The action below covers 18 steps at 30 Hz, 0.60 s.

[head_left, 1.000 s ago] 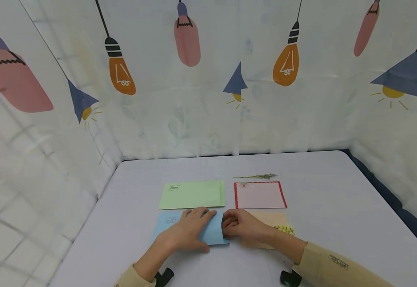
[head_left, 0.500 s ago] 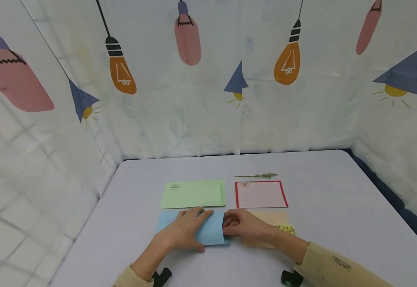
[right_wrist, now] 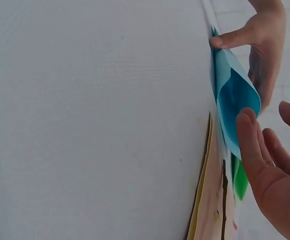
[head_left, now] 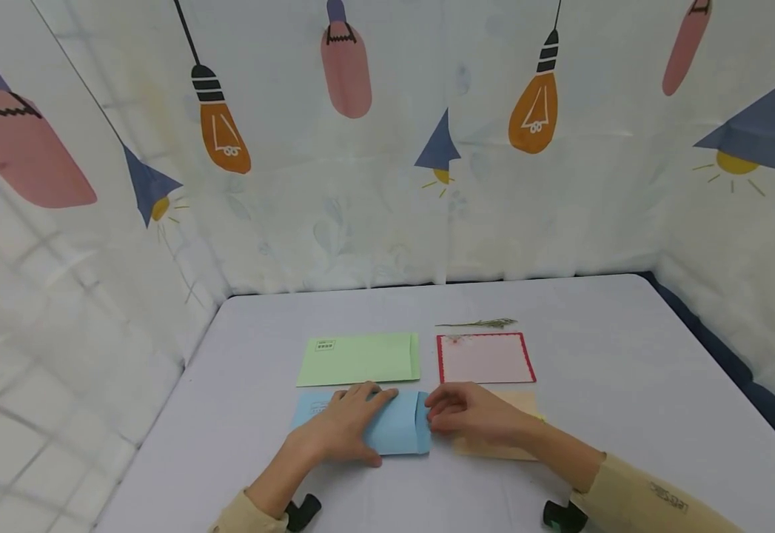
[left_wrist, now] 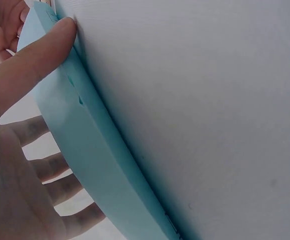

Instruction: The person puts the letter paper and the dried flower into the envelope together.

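Observation:
The blue envelope (head_left: 397,429) lies near the front of the table, its opening and flap facing right. Across it rests my left hand (head_left: 343,426); in the left wrist view the thumb (left_wrist: 35,62) presses the near edge while the other fingers are at the far side, and the envelope bows between them. In the right wrist view the envelope's mouth (right_wrist: 230,100) gapes. My right hand (head_left: 463,413) is at the flap end, fingers bent loosely, thumb apart from them. A fingertip (right_wrist: 247,117) overlaps the mouth's edge in the right wrist view. Nothing shows in that hand.
A light green envelope (head_left: 359,359) lies behind the blue one. To its right is a pink card with a red border (head_left: 487,359), with a dried sprig (head_left: 487,323) beyond. A tan paper piece (head_left: 494,450) is partly hidden under the right forearm.
My right hand has drawn back to the right from the envelope's mouth, and the flap now shows more. The left hand has shifted slightly left along the envelope.

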### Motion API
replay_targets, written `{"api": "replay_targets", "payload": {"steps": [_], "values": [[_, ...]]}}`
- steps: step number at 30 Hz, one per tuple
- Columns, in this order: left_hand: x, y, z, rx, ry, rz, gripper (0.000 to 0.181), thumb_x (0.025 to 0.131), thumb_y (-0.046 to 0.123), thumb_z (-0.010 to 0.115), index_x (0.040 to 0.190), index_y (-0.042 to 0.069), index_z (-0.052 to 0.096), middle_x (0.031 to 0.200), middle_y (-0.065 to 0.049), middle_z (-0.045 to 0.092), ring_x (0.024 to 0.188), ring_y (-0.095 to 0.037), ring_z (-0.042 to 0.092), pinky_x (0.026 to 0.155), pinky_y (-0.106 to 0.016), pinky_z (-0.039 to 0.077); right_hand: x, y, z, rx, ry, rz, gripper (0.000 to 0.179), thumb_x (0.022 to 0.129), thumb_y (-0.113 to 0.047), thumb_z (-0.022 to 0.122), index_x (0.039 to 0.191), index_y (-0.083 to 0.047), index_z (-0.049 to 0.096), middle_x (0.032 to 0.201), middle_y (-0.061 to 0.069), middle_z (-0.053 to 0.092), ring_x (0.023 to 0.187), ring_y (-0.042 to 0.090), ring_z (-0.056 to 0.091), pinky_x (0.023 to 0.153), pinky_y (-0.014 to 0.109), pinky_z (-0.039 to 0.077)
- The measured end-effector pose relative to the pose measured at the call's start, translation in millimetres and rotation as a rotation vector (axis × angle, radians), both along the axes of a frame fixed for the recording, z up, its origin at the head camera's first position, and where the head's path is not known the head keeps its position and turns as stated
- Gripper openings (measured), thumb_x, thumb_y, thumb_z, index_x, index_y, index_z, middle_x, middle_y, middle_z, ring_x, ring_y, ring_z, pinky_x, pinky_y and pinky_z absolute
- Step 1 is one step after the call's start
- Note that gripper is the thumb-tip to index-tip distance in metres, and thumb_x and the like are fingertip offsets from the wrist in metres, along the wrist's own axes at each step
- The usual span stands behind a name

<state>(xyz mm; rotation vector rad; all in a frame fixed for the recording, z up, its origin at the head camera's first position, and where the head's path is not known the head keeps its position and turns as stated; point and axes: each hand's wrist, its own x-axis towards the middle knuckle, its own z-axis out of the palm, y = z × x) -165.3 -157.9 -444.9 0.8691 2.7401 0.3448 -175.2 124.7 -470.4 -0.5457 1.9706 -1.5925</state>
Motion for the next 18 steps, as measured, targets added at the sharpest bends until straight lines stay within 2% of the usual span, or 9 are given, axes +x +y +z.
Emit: {"api": "replay_targets", "payload": {"steps": [3,12,18], "values": [[-1.0,0.5,-1.0,-0.008,0.003,-0.002,0.097,0.073,0.040,0.093,0.154,0.016,0.045,0.140,-0.007,0.048,0.131,-0.028,0.045,0.107,-0.057,0.035,-0.2,8,1.4,0.006,0.010,0.005,0.030,0.098,-0.015,0.070,0.122,0.002,0.064,0.109,0.013,0.070,0.099,0.027,0.069,0.087,0.031,0.057],[0.6,0.6,-2.7,-0.013,0.000,0.003,0.098,0.072,0.042,0.093,0.154,0.016,0.046,0.142,-0.009,0.049,0.132,-0.030,0.046,0.107,-0.057,0.036,1.6,36,6.0,0.136,0.087,0.023,0.027,0.099,-0.021,0.071,0.119,-0.004,0.068,0.108,0.008,0.070,0.099,0.024,0.067,0.084,0.027,0.055],[-0.8,-0.2,-2.5,-0.016,0.006,-0.002,0.098,0.074,0.041,0.093,0.155,0.015,0.044,0.145,-0.011,0.048,0.135,-0.032,0.044,0.109,-0.057,0.035,3.5,54,10.2,0.144,0.136,0.017,0.026,0.099,-0.018,0.070,0.118,-0.002,0.067,0.108,0.011,0.070,0.098,0.026,0.067,0.082,0.029,0.056]]}}
